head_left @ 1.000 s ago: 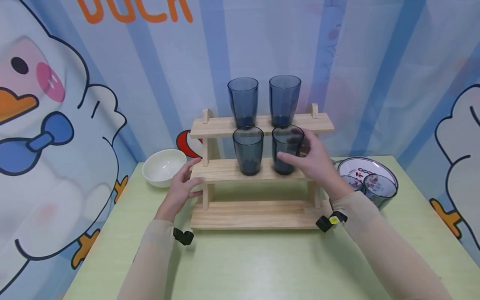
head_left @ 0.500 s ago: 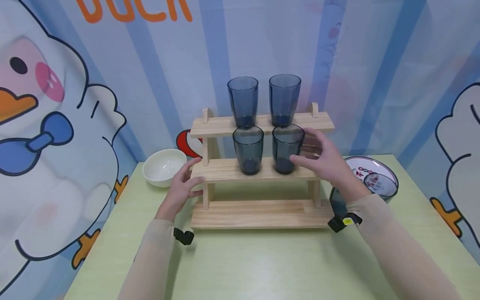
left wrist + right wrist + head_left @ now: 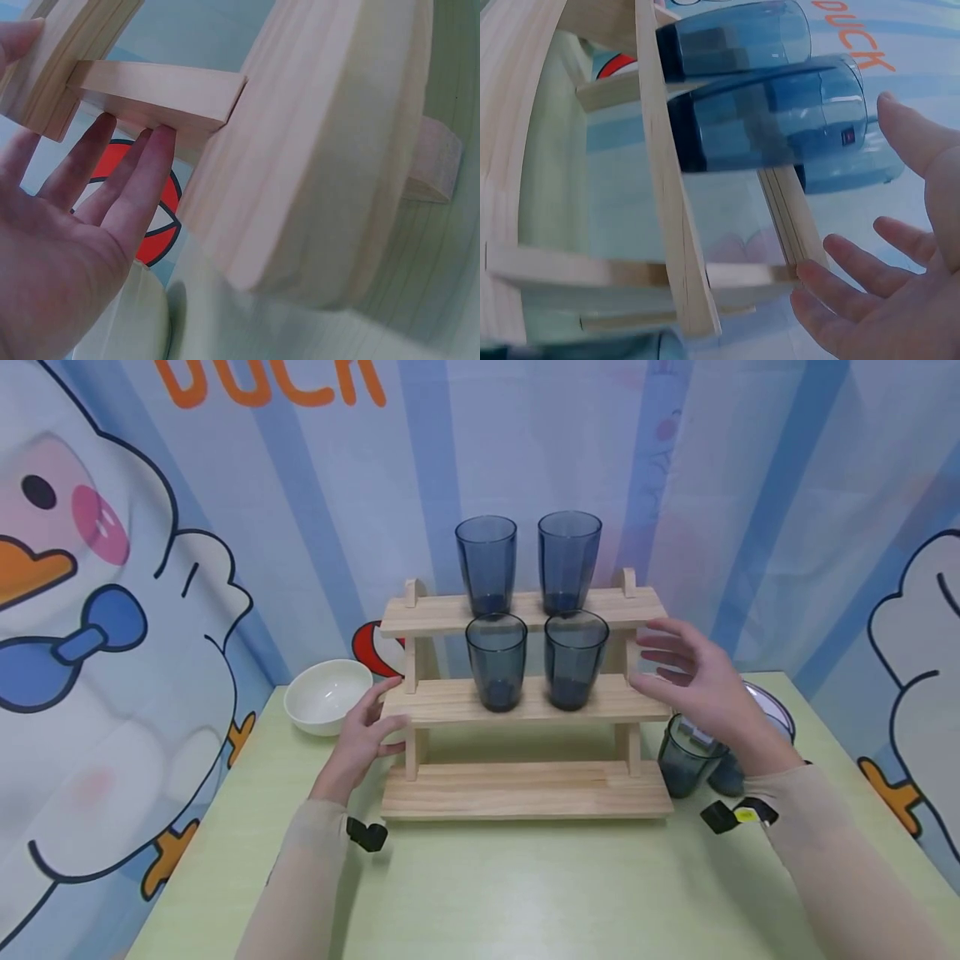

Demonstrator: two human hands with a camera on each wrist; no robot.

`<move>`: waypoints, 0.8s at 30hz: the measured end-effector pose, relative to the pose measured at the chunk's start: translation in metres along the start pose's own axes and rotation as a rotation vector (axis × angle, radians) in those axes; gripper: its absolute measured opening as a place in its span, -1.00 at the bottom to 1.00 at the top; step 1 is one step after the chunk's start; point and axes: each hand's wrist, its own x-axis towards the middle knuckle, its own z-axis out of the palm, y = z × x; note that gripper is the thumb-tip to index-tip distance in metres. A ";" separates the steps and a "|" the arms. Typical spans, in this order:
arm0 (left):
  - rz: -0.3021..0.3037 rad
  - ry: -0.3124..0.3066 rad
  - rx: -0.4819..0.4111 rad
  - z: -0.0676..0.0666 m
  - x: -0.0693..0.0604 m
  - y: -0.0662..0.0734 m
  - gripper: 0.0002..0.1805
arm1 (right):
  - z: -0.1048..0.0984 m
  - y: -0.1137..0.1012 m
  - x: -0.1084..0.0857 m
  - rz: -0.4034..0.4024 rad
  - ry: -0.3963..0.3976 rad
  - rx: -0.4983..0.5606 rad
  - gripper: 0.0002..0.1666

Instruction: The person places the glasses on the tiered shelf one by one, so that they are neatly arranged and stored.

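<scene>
The right hand [image 3: 697, 677] is loose and free, with its fingers spread and no glass in them, just beside the right end of the wooden rack [image 3: 525, 791]. The left hand [image 3: 358, 747] is at the rack's left end, its fingertips touching a wooden post [image 3: 154, 86] and its fingers fairly straight. On the middle board stand two dark see-through glasses, the right glass [image 3: 574, 664] and the left glass [image 3: 497, 664], side by side but apart. Two more, the top left glass [image 3: 486, 560] and the top right glass [image 3: 569, 560], stand up on the top board. The rack sits near the back edge of the desk [image 3: 525, 893]. A white bowl [image 3: 313, 723] is by the desk's back left corner. Near the back right corner is a plate [image 3: 776, 708], partly hidden by the right arm. In front of it are a dark glass [image 3: 681, 766] and another glass [image 3: 726, 778], mostly covered. Behind everything hangs a blue striped cloth [image 3: 510, 443].
</scene>
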 end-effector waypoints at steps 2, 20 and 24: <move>-0.005 0.000 -0.002 0.000 0.000 -0.001 -0.26 | -0.007 0.003 -0.006 -0.006 -0.009 -0.041 -0.05; -0.004 -0.007 0.000 0.001 -0.002 0.002 -0.26 | -0.075 0.059 -0.062 0.053 0.078 -0.283 -0.03; -0.012 -0.005 -0.004 0.001 -0.002 0.003 -0.25 | -0.083 0.074 -0.076 0.094 0.085 -0.313 0.02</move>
